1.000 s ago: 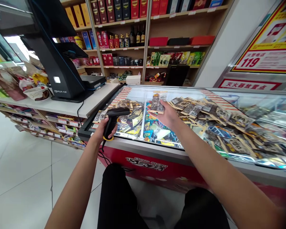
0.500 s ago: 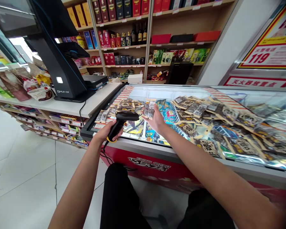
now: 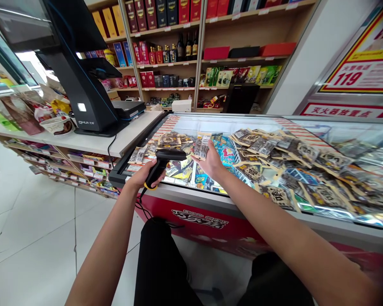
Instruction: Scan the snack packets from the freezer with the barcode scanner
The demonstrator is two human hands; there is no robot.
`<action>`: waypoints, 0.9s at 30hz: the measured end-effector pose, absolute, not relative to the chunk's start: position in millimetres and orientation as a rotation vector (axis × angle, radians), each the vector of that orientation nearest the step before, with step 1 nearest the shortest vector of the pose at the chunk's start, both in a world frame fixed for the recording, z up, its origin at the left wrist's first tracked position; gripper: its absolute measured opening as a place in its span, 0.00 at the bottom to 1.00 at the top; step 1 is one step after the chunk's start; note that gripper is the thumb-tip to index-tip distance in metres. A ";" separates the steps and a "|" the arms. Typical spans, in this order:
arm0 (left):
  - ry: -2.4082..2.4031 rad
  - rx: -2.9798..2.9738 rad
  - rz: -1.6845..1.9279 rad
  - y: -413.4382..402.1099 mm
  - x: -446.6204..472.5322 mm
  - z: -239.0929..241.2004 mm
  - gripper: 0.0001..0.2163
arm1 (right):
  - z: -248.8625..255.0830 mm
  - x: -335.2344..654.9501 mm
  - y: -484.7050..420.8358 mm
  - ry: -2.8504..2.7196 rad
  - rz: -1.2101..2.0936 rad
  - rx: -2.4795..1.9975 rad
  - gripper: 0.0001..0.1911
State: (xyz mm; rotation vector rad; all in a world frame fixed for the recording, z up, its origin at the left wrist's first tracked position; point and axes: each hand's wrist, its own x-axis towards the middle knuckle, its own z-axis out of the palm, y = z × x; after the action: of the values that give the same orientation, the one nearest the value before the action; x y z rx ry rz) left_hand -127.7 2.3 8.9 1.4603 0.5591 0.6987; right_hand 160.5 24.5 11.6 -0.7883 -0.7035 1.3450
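Note:
My left hand (image 3: pixel 146 175) grips the handle of a black barcode scanner (image 3: pixel 166 159) with a yellow base, its head aimed to the right. My right hand (image 3: pixel 210 162) holds up a small clear snack packet (image 3: pixel 201 147) just right of the scanner head. Both hands hover over the glass lid of a red chest freezer (image 3: pixel 210 216). Many similar packets (image 3: pixel 274 157) lie spread on the lid to the right. A few more packets (image 3: pixel 169 138) lie behind the scanner.
A white counter (image 3: pixel 92 144) on the left carries a black till screen (image 3: pixel 79 80), a printer (image 3: pixel 127 108) and a bowl (image 3: pixel 54 125). Shelves (image 3: pixel 194 42) of boxes and bottles stand behind. A sign (image 3: pixel 360 63) with 119 hangs at right. My dark trousers (image 3: pixel 166 267) show below.
My right hand has brought the packet left and nearer, from over the pile to beside the scanner head. The scanner has shifted slightly right. The view rose a little.

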 end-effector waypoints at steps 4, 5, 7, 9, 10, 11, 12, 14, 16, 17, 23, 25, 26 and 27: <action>0.547 1.347 0.832 -0.5 -123.9 12.5 0.29 | 9.9 161.9 22.7 -0.908 1.263 -0.872 0.20; 0.538 1.310 0.900 -1.3 -122.9 13.7 0.29 | 10.0 162.9 21.3 -1.025 1.196 -0.913 0.20; 0.512 1.235 1.046 -2.7 -121.5 15.7 0.29 | 10.8 165.5 17.1 -1.334 0.968 -1.002 0.20; 0.475 1.160 1.170 -3.7 -120.9 16.6 0.28 | 11.9 167.9 11.7 -1.693 0.672 -1.072 0.21; 0.464 1.126 1.215 -4.1 -120.8 16.7 0.28 | 12.2 168.5 8.9 -1.863 0.533 -1.086 0.21; 0.460 1.098 1.247 -4.3 -120.7 16.5 0.27 | 12.3 168.5 6.4 -2.017 0.417 -1.087 0.21; 0.466 1.079 1.263 -4.5 -120.6 16.2 0.27 | 12.0 167.9 4.3 -2.146 0.324 -1.078 0.20; 0.493 1.061 1.263 -4.6 -120.2 15.7 0.26 | 11.1 165.2 1.2 -2.314 0.178 -1.063 0.20; 0.512 1.065 1.239 -4.6 -119.4 15.9 0.26 | 11.1 162.1 -1.3 -2.374 0.081 -1.097 0.22; 0.513 1.070 1.229 -4.7 -119.0 16.2 0.26 | 12.0 161.0 -2.7 -2.375 0.049 -1.132 0.23; 0.504 1.101 1.240 -5.9 -118.4 18.4 0.27 | 22.8 161.5 -13.7 -2.269 0.028 -1.330 0.25; 0.503 1.105 1.244 -6.0 -119.1 18.1 0.28 | 22.4 161.0 -14.7 -2.283 0.093 -1.370 0.24; 0.503 1.100 1.247 -6.0 -119.5 17.8 0.28 | 21.0 160.1 -14.3 -2.286 0.110 -1.371 0.23; 0.504 1.091 1.252 -5.9 -120.0 17.7 0.27 | 19.2 158.9 -13.5 -2.285 0.114 -1.359 0.22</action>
State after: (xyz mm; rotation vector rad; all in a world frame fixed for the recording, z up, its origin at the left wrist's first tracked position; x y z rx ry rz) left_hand -120.0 -5.9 17.7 1.0915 0.5043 1.2519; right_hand 158.9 -13.5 19.2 -1.3589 -2.2849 0.1138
